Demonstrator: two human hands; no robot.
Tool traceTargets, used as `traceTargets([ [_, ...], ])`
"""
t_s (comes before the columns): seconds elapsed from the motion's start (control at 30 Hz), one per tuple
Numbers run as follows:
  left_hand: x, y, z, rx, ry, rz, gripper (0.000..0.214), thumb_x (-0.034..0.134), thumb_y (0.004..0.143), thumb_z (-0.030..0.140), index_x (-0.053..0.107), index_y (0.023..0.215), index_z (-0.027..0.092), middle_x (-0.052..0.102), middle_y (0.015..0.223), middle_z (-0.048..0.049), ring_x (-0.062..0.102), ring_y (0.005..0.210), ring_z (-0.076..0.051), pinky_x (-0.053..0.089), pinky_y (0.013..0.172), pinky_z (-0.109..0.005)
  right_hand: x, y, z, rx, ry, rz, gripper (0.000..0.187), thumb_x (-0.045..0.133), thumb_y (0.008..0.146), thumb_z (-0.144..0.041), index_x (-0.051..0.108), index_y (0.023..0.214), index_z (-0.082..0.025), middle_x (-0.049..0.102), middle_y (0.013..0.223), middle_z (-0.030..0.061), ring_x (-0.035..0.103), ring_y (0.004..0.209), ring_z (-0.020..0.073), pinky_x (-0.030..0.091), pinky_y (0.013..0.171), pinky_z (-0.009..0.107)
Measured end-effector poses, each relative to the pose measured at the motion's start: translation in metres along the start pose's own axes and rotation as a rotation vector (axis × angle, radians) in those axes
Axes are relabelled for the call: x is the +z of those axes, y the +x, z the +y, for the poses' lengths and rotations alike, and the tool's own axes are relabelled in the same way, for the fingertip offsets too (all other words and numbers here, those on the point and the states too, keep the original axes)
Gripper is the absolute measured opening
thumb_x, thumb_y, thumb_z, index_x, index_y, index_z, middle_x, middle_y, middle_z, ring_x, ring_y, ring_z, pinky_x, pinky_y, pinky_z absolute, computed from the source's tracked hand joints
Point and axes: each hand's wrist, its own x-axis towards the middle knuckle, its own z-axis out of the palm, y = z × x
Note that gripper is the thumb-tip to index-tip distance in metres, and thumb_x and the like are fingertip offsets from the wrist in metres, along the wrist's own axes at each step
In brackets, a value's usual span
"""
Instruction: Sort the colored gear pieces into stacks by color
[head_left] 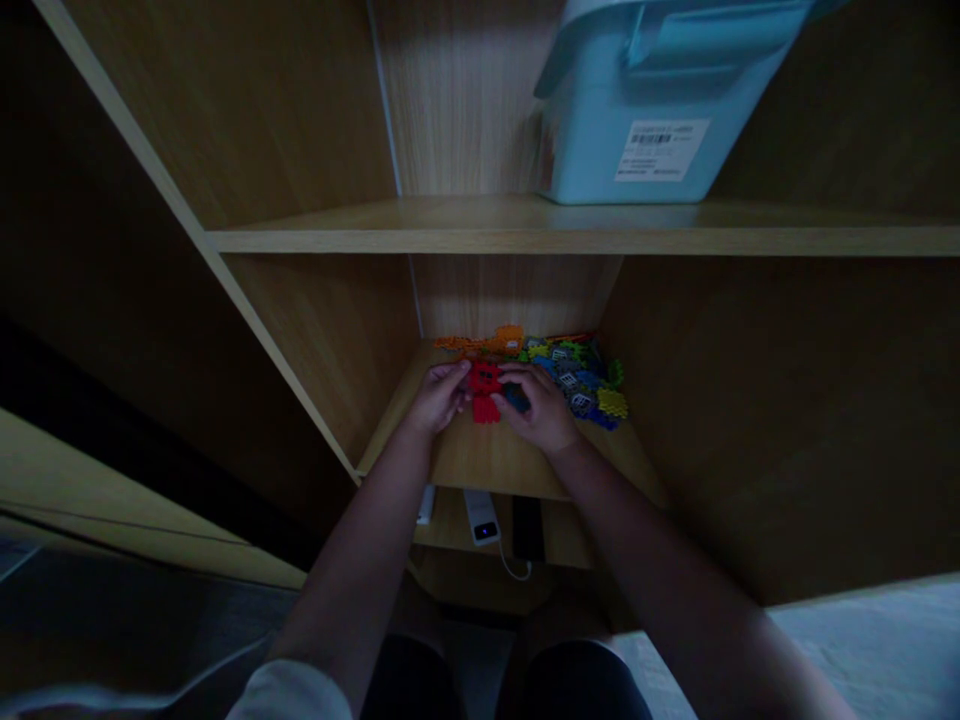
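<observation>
Seen from above, a left hand (439,397) and a right hand (540,410) reach into a compartment of a light wooden shelf unit (525,238). Both pinch red toothed plastic building pieces (484,380) between their fingertips, just above the shelf board. A heap of multicoloured plastic building pieces (581,375) lies just behind them. A pale blue plastic storage box with a white label (645,110) stands on the shelf above.

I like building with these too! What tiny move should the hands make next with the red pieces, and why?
Probably squeeze the red pieces together. The left hand and the right hand pinch them from either side over the shelf, one piece just above the other. Whether they already lock is too small to tell.
</observation>
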Motion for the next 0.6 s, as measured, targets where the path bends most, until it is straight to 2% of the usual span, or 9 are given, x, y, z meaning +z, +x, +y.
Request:
traceTargets([
  [0.1,-0.006,0.008,-0.005,0.180,0.048,0.168,0.063,0.068,0.086,0.082,0.067,0.075,0.020,0.066,0.067,-0.0026,0.052,0.048,-0.011,0.034,0.040,-0.024,0.000,-0.003,0.010,0.121,0.028,0.064,0.028,0.070,0.101,-0.043,0.064,0.124,-0.029,0.076,0.123,0.0095,0.072,0.105,0.0272,0.061,0.096,0.048],
  [0.2,-0.009,0.010,-0.005,0.282,0.151,0.199,0.061,0.071,0.086,0.082,0.069,0.085,0.021,0.073,0.085,-0.0059,0.065,0.067,-0.015,0.050,0.055,-0.026,0.000,-0.006,0.017,0.199,0.064,0.071,0.034,0.072,0.100,-0.045,0.062,0.127,-0.028,0.075,0.115,0.0081,0.070,0.097,0.0254,0.061,0.091,0.045],
  [0.3,-0.010,0.006,-0.002,0.328,0.294,0.104,0.058,0.074,0.086,0.078,0.073,0.096,0.021,0.077,0.102,-0.0084,0.072,0.093,-0.021,0.059,0.082,-0.032,0.002,-0.006,0.020,0.190,0.130,0.029,0.035,0.073,0.099,-0.045,0.061,0.127,-0.028,0.076,0.121,0.0081,0.069,0.099,0.0247,0.060,0.091,0.044],
  [0.4,-0.011,0.001,0.000,0.343,0.343,0.001,0.057,0.079,0.085,0.073,0.075,0.107,0.021,0.077,0.114,-0.0109,0.071,0.110,-0.025,0.056,0.101,-0.038,0.004,-0.007,0.020,0.181,0.171,0.003,0.037,0.073,0.099,-0.045,0.059,0.128,-0.028,0.076,0.125,0.0082,0.069,0.100,0.0240,0.060,0.091,0.043],
  [0.5,-0.017,-0.002,-0.003,0.296,0.327,-0.102,0.064,0.094,0.075,0.061,0.074,0.121,0.021,0.075,0.126,-0.0140,0.070,0.119,-0.027,0.053,0.109,-0.043,0.005,-0.007,0.021,0.179,0.173,-0.010,0.039,0.073,0.098,-0.046,0.058,0.129,-0.028,0.076,0.127,0.0090,0.070,0.102,0.0245,0.060,0.090,0.044],
  [0.6,-0.023,-0.004,-0.010,0.255,0.333,-0.179,0.083,0.107,0.059,0.043,0.070,0.131,0.022,0.073,0.130,-0.0149,0.068,0.125,-0.030,0.052,0.113,-0.046,0.004,-0.007,0.021,0.182,0.176,-0.030,0.039,0.074,0.098,-0.045,0.058,0.129,-0.028,0.076,0.129,0.0094,0.070,0.103,0.0247,0.060,0.092,0.044],
])
